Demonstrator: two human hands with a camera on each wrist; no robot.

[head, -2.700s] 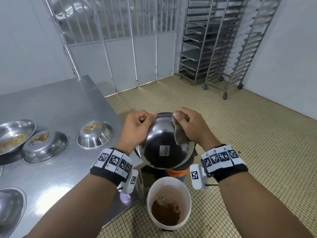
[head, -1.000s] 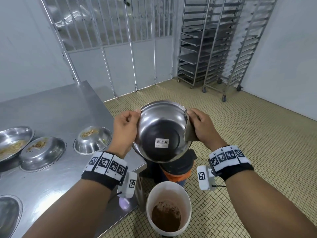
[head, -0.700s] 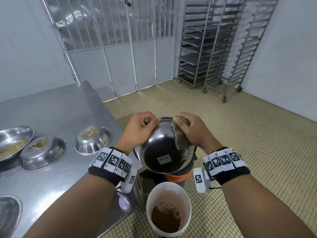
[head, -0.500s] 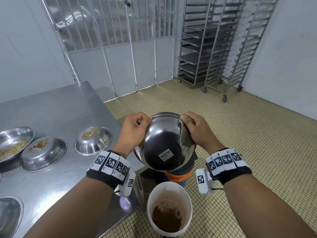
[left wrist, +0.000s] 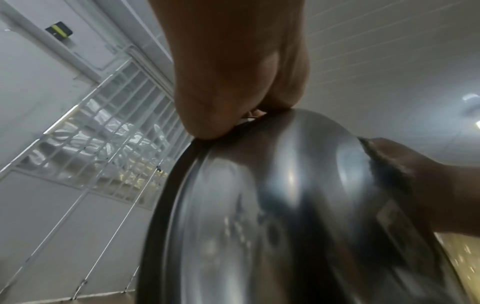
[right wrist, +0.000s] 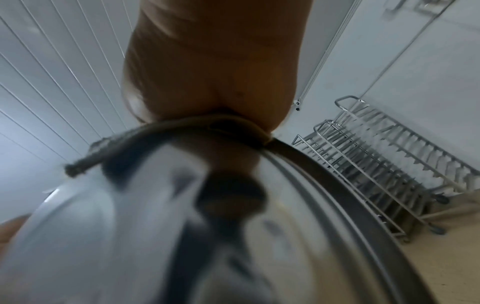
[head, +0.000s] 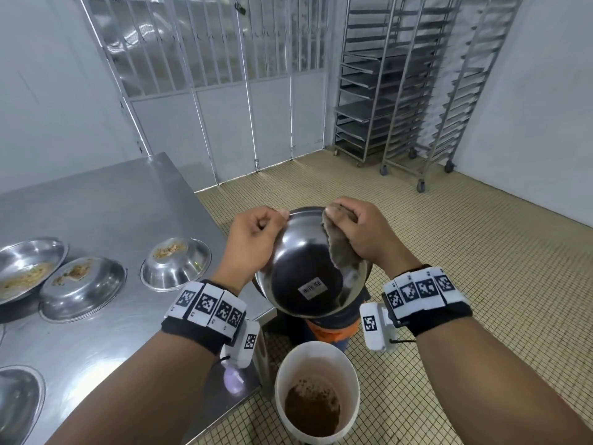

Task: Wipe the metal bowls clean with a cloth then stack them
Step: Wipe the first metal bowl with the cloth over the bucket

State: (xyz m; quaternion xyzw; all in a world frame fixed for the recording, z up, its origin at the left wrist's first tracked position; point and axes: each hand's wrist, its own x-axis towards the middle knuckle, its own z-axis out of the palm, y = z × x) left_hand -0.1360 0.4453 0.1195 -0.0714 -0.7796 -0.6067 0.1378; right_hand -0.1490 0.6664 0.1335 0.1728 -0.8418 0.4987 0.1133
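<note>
Nearest me, down on the floor by the table's near-right corner, I'm seeing a white bucket (head: 316, 393) w/ brown residue sitting in its bottom. Just above it I'm holding a metal bowl (head: 305, 271) in the air, off the table, tilted so its underside w/ a barcode sticker (head: 313, 288) is facing me. My left hand (head: 253, 239) is gripping the bowl's left rim, fingers curling over the edge, thumb on the outside. My right hand (head: 359, 232) is pinching a brownish cloth (head: 340, 252) over the right rim, fingers curled, cloth draping down the outer wall. Left wrist cam is showing the rim wedged under my fingers (left wrist: 207, 123); right wrist cam is blurry but is showing cloth folded over the rim.

Further left on the steel table (head: 112, 194), three dirty bowls are lying in a row toward the left edge: one (head: 175, 263) nearest the right edge, next (head: 81, 287), then one (head: 27, 268) at the left edge, all w/ food bits. Far back, wheeled tray racks (head: 410, 91) are standing against the wall.
</note>
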